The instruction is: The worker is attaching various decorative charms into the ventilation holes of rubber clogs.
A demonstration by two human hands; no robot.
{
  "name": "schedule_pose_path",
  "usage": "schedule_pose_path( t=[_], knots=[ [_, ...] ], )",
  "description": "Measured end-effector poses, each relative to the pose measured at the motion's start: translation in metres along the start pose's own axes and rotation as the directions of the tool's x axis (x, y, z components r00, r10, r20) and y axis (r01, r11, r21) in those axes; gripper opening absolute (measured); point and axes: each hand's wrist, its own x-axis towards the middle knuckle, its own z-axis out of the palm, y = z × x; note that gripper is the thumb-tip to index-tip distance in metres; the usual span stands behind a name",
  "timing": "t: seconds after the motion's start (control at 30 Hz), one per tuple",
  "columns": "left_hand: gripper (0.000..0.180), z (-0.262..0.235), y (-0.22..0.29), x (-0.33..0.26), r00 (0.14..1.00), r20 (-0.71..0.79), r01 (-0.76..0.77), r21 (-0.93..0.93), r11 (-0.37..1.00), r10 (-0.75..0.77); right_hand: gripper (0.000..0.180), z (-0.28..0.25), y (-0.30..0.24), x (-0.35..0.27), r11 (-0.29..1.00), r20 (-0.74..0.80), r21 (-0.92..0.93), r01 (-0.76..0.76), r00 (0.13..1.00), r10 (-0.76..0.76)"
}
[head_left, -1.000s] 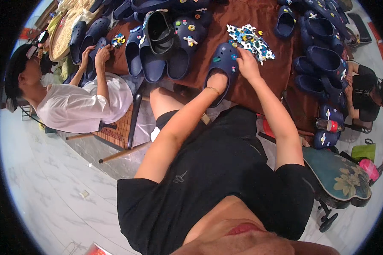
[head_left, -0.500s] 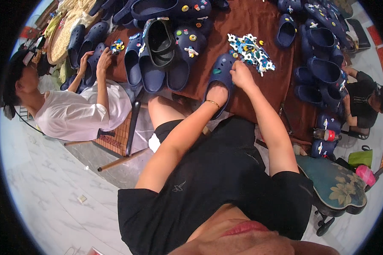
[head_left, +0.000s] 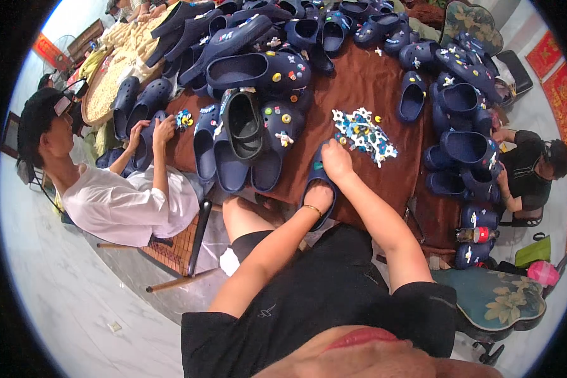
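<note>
A navy foam clog point(head_left: 314, 173) lies at the near edge of the brown-covered table. Inside its foot opening is my left hand point(head_left: 320, 194), its fingers hidden by the upper. My right hand point(head_left: 337, 160) is closed in a pinch over the right side of the toe; whatever the fingertips hold is hidden. A green charm shows on the upper, between my two hands. Just beyond the right hand sits a heap of small shoe charms point(head_left: 366, 140), white, blue and yellow.
Left of me are a black clog point(head_left: 244, 123) and piled navy clogs point(head_left: 252, 69). More clogs point(head_left: 463, 148) and a bottle point(head_left: 475, 235) stand right. One person point(head_left: 123, 205) handles a clog at left; another point(head_left: 528, 170) sits at right. A cushioned stool point(head_left: 491, 299) is near.
The view has tilted up, showing more of the far table. My right hand has shifted from the clog's right side further over its toe. My left hand stays inside the clog.
</note>
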Motion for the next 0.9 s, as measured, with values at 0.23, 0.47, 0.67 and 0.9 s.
schedule_pose_path(
  t=[0.23,0.47,0.67,0.9],
  knots=[
    [0.024,-0.005,0.003,0.000,0.998,-0.063,0.007,-0.033,0.999,-0.009,0.030,-0.001,0.014,0.020,0.976,0.221,0.129,-0.173,0.965,0.142],
    [0.024,-0.005,0.004,0.001,0.998,-0.056,0.029,-0.041,0.999,-0.031,0.031,0.003,0.012,0.027,0.968,0.257,0.096,-0.232,0.945,0.201],
    [0.024,0.004,-0.001,0.001,0.991,-0.134,0.005,-0.046,0.999,-0.011,0.018,0.001,-0.002,0.013,0.966,0.181,0.080,-0.247,0.956,0.230],
    [0.024,-0.004,0.001,0.004,0.998,-0.059,0.027,-0.066,0.997,-0.031,0.008,0.011,0.002,0.006,0.985,-0.052,0.086,-0.153,0.986,0.158]
  ],
)
